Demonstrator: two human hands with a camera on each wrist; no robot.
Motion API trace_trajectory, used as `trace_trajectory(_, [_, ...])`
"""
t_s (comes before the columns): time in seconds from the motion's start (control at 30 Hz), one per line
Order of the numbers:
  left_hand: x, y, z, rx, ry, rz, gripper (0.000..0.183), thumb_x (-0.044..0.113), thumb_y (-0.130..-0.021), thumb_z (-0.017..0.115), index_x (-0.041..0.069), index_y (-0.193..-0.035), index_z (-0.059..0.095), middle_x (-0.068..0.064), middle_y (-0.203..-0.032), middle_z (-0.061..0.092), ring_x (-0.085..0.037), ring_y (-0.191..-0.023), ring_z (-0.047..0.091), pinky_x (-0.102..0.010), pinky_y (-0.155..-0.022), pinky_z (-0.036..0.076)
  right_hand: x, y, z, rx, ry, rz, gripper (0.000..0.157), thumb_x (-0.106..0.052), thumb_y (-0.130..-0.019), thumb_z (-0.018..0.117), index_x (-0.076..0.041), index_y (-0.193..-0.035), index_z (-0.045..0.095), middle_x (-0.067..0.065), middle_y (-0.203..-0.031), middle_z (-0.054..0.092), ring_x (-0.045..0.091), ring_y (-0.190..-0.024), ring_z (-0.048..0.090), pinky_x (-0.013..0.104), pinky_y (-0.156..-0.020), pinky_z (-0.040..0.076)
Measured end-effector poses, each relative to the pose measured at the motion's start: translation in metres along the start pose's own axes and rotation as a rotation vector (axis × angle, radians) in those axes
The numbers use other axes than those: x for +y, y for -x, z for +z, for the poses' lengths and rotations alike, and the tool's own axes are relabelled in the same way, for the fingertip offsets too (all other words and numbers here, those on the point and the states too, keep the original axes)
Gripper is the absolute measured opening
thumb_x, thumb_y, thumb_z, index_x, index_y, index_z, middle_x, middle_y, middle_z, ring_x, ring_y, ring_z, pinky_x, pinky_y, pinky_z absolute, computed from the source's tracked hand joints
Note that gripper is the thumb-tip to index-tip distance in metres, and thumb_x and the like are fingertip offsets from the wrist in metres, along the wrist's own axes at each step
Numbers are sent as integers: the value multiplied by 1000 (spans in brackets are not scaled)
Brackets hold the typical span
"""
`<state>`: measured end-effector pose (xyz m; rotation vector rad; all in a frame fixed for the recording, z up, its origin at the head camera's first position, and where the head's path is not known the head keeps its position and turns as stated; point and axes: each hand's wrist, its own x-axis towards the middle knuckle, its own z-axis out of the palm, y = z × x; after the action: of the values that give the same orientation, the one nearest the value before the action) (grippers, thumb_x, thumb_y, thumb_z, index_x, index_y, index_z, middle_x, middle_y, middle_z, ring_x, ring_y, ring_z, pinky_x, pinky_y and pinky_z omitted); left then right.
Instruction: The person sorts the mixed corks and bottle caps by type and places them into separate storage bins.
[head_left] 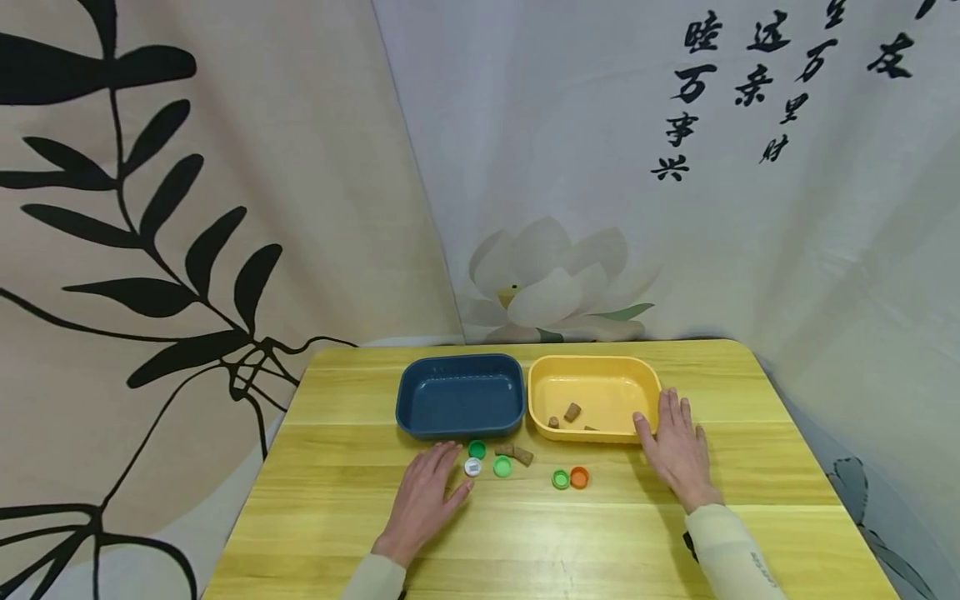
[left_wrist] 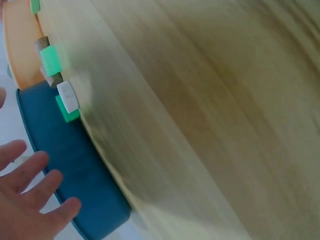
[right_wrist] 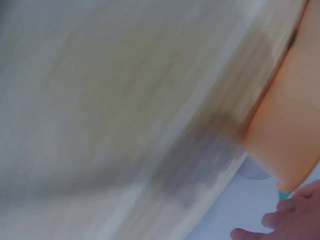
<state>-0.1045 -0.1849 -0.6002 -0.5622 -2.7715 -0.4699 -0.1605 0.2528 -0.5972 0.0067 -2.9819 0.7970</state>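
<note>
My left hand [head_left: 425,500] hovers in front of the blue tray [head_left: 461,431], fingers loosely spread and nothing held; the left wrist view shows the fingers [left_wrist: 42,190] apart. To its right sit a dark green cap [head_left: 477,449], a white cap [head_left: 472,467] and a light green cap [head_left: 502,466], with brown cork stoppers [head_left: 513,453] beside them. At the right front corner of the yellow tray [head_left: 588,383], my right hand [head_left: 681,450] lies with fingers extended, thumb over the rim. Small cork pieces [head_left: 572,412] lie inside that tray.
Another green cap [head_left: 561,479] and an orange cap [head_left: 579,477] stand side by side in front of the yellow tray. The two trays are close together near the back edge of the wooden table [head_left: 540,550]. Printed cloth [head_left: 337,167] hangs behind it.
</note>
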Motion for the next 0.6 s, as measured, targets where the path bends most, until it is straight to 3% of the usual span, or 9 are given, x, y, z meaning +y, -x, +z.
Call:
trace_trajectory(0.2, [1, 1, 1, -99, -15, -63, 67, 50, -94, 71, 7, -143, 59, -14, -141, 60, -33, -131, 56, -56, -108, 45, -26, 0, 7, 106, 67, -97, 84, -55, -109, 33, 6, -163, 14, 27, -169, 14, 49, -154, 13, 76, -114, 16])
trace_trajectory(0.37, [2, 1, 5, -166, -23, -108, 69, 54, -94, 69, 5, -142, 60, -16, -141, 60, -35, -132, 55, -58, -104, 47, -59, 4, 19, 108, 109, -195, 83, -56, -108, 38, 4, -162, 21, 22, -170, 18, 42, -156, 15, 73, -116, 18])
trace_trajectory(0.6, [2, -5, 11, -151, -72, -84, 64, 49, -94, 71, 3, -137, 63, -17, -136, 62, -34, -127, 58, -58, -99, 50, -103, 8, 41, 62, 134, -324, 81, -57, -106, 43, 0, -162, 29, 15, -170, 24, 35, -157, 19, 68, -119, 20])
